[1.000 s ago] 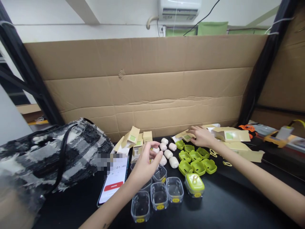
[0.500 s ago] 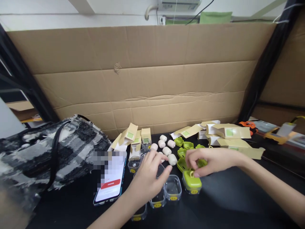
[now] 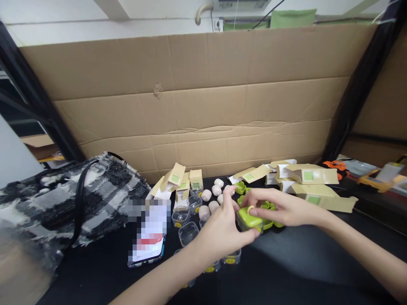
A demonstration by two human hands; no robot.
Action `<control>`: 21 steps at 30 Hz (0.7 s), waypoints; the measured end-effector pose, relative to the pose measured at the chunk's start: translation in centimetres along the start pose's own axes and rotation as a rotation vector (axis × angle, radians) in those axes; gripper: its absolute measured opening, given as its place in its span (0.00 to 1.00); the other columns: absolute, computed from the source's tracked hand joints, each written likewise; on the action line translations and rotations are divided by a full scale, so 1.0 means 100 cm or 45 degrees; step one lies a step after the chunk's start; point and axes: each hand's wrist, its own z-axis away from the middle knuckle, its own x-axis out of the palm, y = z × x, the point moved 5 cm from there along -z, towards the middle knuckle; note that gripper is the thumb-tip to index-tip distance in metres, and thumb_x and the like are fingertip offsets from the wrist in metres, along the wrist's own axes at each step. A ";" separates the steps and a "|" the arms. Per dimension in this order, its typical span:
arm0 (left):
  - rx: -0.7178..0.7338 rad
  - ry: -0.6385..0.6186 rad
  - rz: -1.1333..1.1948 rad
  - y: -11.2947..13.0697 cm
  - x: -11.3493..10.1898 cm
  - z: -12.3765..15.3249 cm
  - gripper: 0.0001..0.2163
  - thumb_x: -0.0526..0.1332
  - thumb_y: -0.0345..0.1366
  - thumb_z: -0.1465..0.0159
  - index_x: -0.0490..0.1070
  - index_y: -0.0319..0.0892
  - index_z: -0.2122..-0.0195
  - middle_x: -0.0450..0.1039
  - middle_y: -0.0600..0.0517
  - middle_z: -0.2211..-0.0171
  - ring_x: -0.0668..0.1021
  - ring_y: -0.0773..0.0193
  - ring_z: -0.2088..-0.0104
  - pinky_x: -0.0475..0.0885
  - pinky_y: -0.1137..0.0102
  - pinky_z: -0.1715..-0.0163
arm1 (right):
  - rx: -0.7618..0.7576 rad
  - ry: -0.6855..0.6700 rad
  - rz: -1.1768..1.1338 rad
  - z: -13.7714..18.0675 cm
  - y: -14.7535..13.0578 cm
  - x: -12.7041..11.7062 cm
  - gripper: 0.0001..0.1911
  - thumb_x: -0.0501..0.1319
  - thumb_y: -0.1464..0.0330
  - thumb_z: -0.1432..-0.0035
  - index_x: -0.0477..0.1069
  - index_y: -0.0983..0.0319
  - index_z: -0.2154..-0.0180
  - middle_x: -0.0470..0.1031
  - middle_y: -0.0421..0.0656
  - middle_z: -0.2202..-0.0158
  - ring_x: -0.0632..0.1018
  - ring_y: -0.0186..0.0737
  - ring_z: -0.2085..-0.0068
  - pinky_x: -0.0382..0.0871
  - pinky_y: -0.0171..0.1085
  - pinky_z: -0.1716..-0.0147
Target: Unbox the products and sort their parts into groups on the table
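Note:
Between my two hands is a small clear plastic container with a green lid (image 3: 249, 219) and a yellow loop on top. My left hand (image 3: 221, 228) grips its side, thumb at the near face and fingers partly hidden behind it. My right hand (image 3: 275, 206) closes on the lid from the right, fingertips by the loop. Several white rounded pieces (image 3: 216, 190) lie just beyond my left hand. Green lids (image 3: 241, 187) are grouped behind and under my right hand. Open clear containers (image 3: 188, 234) with yellow face labels stand around my left forearm, some partly hidden by it.
A phone (image 3: 149, 237) lies left of the containers, beside a black-and-white frayed bag (image 3: 104, 199). Flattened kraft boxes (image 3: 313, 176) are piled at the back right, others (image 3: 174, 178) at the back left. A cardboard wall (image 3: 203, 106) closes off the back.
My left hand has moved right from above the clear containers onto the green-lidded one. That container now sits higher and slightly left, held by both hands. The view has shifted slightly.

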 end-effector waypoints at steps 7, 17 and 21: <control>-0.052 -0.158 0.150 0.007 -0.024 0.006 0.27 0.65 0.34 0.50 0.61 0.45 0.49 0.73 0.49 0.60 0.76 0.56 0.62 0.70 0.63 0.61 | -0.054 0.471 -0.028 0.001 -0.016 0.021 0.07 0.51 0.68 0.35 0.66 0.59 0.58 0.76 0.43 0.60 0.77 0.38 0.58 0.70 0.35 0.60; 0.000 0.184 -0.351 0.000 -0.093 0.077 0.22 0.61 0.31 0.48 0.65 0.48 0.50 0.72 0.50 0.53 0.75 0.57 0.53 0.68 0.63 0.50 | -0.106 1.467 -0.441 0.035 -0.005 -0.043 0.03 0.58 0.65 0.40 0.66 0.56 0.67 0.76 0.40 0.64 0.76 0.41 0.64 0.70 0.40 0.67; -0.101 0.306 -0.447 -0.024 -0.110 0.137 0.20 0.61 0.33 0.50 0.71 0.48 0.55 0.76 0.50 0.57 0.77 0.52 0.56 0.71 0.62 0.54 | -0.101 1.308 -0.315 0.030 -0.012 -0.036 0.03 0.56 0.65 0.38 0.68 0.55 0.66 0.76 0.41 0.65 0.76 0.40 0.65 0.71 0.40 0.68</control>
